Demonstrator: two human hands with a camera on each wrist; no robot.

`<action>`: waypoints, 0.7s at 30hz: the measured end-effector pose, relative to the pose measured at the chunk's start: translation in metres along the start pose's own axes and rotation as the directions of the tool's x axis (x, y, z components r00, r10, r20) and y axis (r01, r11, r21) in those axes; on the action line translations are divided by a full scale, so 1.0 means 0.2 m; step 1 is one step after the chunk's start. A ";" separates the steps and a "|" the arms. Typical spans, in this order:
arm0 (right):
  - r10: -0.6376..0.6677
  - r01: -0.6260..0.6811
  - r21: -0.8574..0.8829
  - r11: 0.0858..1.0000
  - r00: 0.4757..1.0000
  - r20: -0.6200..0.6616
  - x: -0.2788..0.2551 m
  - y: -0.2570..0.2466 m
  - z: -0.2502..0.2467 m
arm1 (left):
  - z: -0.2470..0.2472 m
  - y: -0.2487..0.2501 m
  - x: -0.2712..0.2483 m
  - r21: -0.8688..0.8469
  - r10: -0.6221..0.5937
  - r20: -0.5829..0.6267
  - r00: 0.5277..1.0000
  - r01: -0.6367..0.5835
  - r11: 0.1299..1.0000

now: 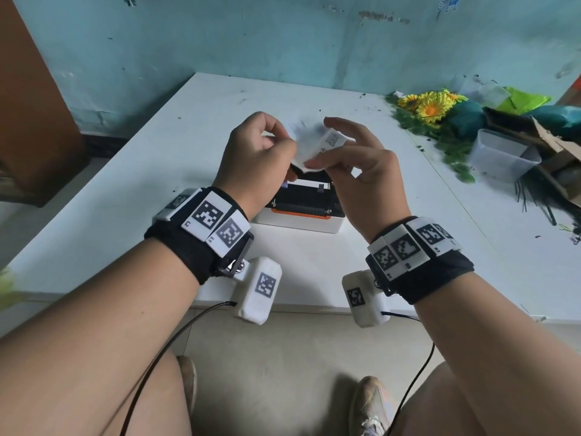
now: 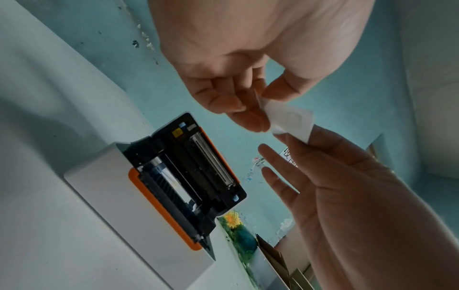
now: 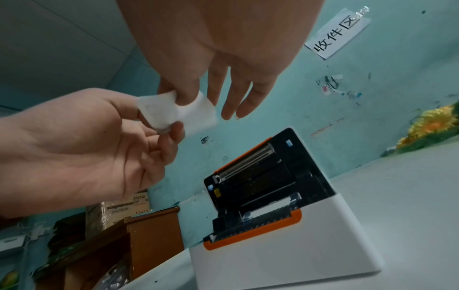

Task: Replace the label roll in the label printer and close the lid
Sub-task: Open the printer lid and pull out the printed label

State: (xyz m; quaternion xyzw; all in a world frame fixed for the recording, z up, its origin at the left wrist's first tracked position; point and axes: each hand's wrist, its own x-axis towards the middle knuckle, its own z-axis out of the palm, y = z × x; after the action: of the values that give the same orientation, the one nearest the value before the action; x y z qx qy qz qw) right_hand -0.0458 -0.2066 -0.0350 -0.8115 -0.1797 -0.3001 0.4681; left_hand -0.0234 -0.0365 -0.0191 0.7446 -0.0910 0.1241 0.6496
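A white label printer [image 1: 301, 223] with orange trim sits on the white table [image 1: 125, 199], and my hands partly hide it in the head view. Its lid [image 3: 270, 157] stands open, showing the black inside [image 2: 188, 176]. Above the printer I hold a small white piece of label paper [image 1: 311, 146] with a printed code. My left hand [image 1: 284, 146] pinches its left end with curled fingers [image 2: 238, 109]. My right hand [image 1: 323, 149] pinches its right end [image 3: 183, 111] between thumb and forefinger, with the other fingers [image 3: 236, 94] straight. No roll shows inside the printer.
Artificial sunflowers [image 1: 430, 108], a clear plastic tub [image 1: 503, 155] and a torn cardboard box [image 1: 553, 146] crowd the table's right side. A brown cabinet [image 1: 31, 121] stands to the left. The teal wall [image 1: 283, 36] runs close behind the table.
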 end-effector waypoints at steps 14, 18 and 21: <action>0.139 -0.137 -0.106 0.985 0.990 0.009 -0.07 0.04 -0.06 | 0.15 -0.10 -0.01 0.133 0.241 -0.003 0.971 -0.238 0.962; 0.136 -0.146 -0.153 0.977 0.988 -0.074 -0.05 0.08 -0.18 | 0.24 -0.09 -0.04 0.136 0.242 0.048 0.969 -0.247 0.959; 0.227 -0.241 -0.102 0.965 0.966 -0.125 -0.05 0.12 -0.27 | 0.31 -0.08 -0.08 0.106 0.237 0.103 0.966 -0.247 0.963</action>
State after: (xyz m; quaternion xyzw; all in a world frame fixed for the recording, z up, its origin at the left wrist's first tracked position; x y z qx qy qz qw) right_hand -0.0571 -0.2653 -0.0370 -0.8347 -0.0381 -0.2979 0.4616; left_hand -0.0301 -0.0969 -0.0475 0.7698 -0.2027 0.1745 0.5795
